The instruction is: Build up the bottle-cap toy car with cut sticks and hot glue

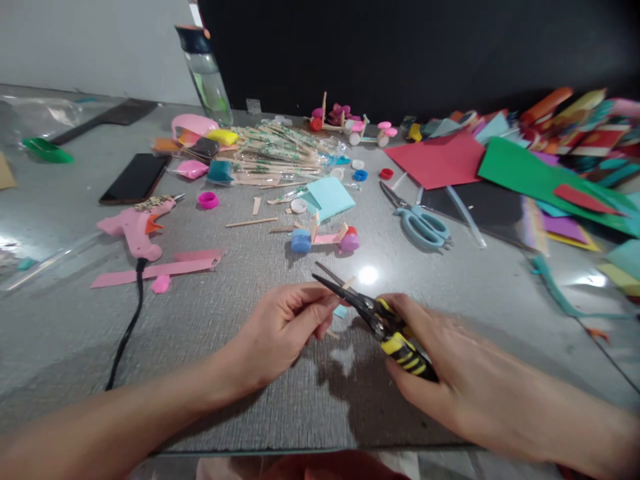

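Since the left hand [293, 323] has its grip clamped on a thin, pale, wooden-looking strip [349, 283] above the grey bench [200, 327], keep those fingers [306, 291] clear of the parted blades [334, 287] when the right hand [445, 360], closed round the black-and-yellow-handled snips [377, 321], squeezes.

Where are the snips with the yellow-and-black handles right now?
In the head view, the snips are below and right of centre, held in the right hand, beside the left hand and below the toy car.
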Tool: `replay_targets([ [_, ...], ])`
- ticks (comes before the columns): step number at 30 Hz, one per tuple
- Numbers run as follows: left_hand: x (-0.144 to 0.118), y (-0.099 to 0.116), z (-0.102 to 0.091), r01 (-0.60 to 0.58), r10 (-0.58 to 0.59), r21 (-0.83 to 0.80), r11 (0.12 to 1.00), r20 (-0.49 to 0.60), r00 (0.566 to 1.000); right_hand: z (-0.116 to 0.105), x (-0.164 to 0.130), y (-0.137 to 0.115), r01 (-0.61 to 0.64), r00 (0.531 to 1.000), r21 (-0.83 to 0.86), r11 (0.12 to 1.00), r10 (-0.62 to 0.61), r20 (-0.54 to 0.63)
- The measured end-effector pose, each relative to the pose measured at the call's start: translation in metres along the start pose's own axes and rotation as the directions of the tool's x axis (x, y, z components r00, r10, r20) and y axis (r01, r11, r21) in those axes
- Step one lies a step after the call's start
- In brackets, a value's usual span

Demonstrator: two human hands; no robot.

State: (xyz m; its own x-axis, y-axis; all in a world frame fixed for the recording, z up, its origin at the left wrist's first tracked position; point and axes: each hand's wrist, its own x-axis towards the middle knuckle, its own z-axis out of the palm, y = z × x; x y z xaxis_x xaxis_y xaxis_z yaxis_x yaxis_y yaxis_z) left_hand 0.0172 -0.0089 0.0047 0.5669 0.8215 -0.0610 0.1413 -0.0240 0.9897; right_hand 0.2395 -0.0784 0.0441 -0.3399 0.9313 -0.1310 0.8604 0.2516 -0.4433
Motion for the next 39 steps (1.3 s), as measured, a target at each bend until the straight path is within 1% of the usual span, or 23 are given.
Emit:
replay_targets([
  [3, 0.0009, -0.0002, -0.0007, -0.030, 0.030, -0.009, 1.000, 0.006, 1.000, 0.0012, 0.0017, 0.0004, 0.010, 1.000, 0.024, 1.000, -0.010, -0.015],
  [6, 0.0013, -0.0006, -0.0008, -0.055, 0.055, -0.018, 0.998, 0.014, 0.998, 0.0019, 0.0034, 0.0015, 0.013, 1.000, 0.022, 1.000, -0.013, -0.001],
  [12, 0.0006, -0.0018, -0.0004, -0.066, 0.066, -0.016, 0.998, 0.020, 0.998, -0.0002, 0.0028, 0.0003, 0.013, 1.000, 0.009, 1.000, -0.013, 0.015],
  [19, -0.0006, -0.0019, -0.0013, -0.027, 0.027, -0.014, 1.000, 0.019, 0.999, 0.0042, 0.0034, 0.0046, 0.057, 0.998, -0.024, 0.998, -0.057, -0.022],
  [26, -0.0021, 0.0029, -0.0006, 0.039, -0.033, -0.097, 0.995, 0.057, 0.998, -0.0012, 0.0051, 0.0050, 0.032, 0.999, 0.051, 0.998, -0.031, -0.035],
  [33, -0.0013, 0.0044, -0.0008, 0.015, -0.008, -0.114, 0.993, 0.062, 0.998, -0.0013, 0.0030, 0.0052, 0.030, 0.999, 0.086, 0.996, -0.028, -0.016],
  [39, -0.0019, 0.0053, -0.0025, -0.007, 0.012, -0.077, 0.997, 0.070, 0.997, -0.0025, 0.0048, 0.0021, 0.032, 0.999, 0.029, 0.999, -0.031, -0.013],
])
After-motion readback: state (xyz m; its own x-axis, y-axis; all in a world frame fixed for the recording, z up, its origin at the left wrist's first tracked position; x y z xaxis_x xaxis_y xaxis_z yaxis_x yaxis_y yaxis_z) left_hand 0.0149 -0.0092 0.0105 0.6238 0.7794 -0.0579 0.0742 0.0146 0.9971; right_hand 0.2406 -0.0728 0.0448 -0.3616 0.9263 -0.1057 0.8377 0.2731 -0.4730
